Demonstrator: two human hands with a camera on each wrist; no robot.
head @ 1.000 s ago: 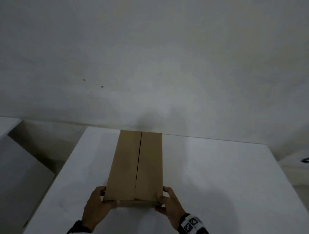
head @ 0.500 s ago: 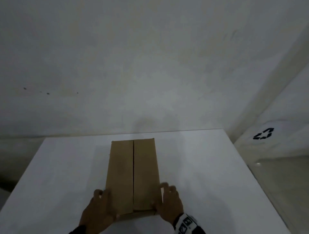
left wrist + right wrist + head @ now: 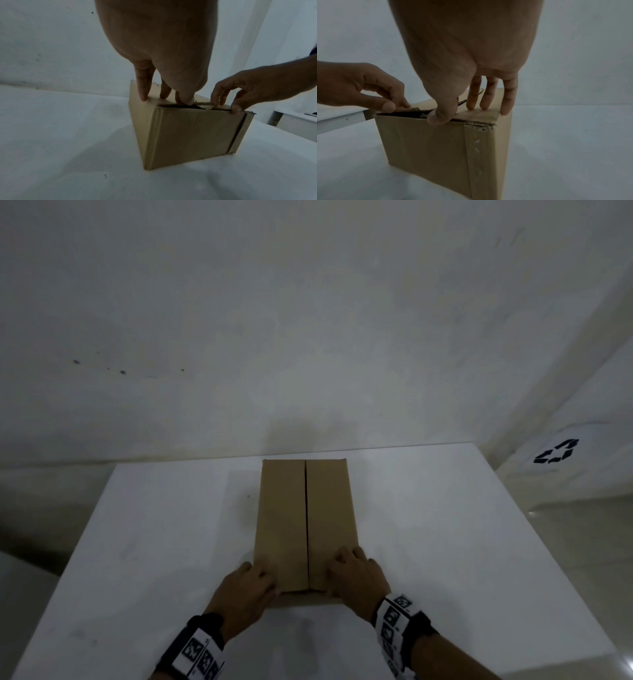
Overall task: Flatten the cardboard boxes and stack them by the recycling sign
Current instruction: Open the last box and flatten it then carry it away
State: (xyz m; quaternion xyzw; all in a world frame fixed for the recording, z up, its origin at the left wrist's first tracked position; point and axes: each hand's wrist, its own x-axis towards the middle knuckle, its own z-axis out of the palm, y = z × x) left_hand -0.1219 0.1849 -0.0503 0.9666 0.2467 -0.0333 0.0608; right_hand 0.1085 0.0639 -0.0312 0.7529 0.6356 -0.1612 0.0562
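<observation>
A brown cardboard box [image 3: 301, 525] stands lengthwise on the white table [image 3: 445, 542], its two top flaps meeting at a middle seam. My left hand [image 3: 246, 587] is at the near left corner, with fingers on the left flap and the thumb at its near edge [image 3: 187, 102]. My right hand [image 3: 356, 580] is at the near right corner, with fingers on top and the thumb [image 3: 436, 119] hooked at the near edge of the flap. A dark gap shows under both flaps at the near end [image 3: 409, 115]. The black recycling sign [image 3: 556, 451] is on a white surface to the right.
The table sits against a white wall [image 3: 308, 337]. A lower white surface [image 3: 20, 577] lies off its left edge. A glossy floor [image 3: 582, 542] shows beyond the right edge, below the sign.
Both hands moved from the sides of the box's near end onto its top flaps, whose near edges have lifted slightly. The head view swung right, bringing the recycling sign into view.
</observation>
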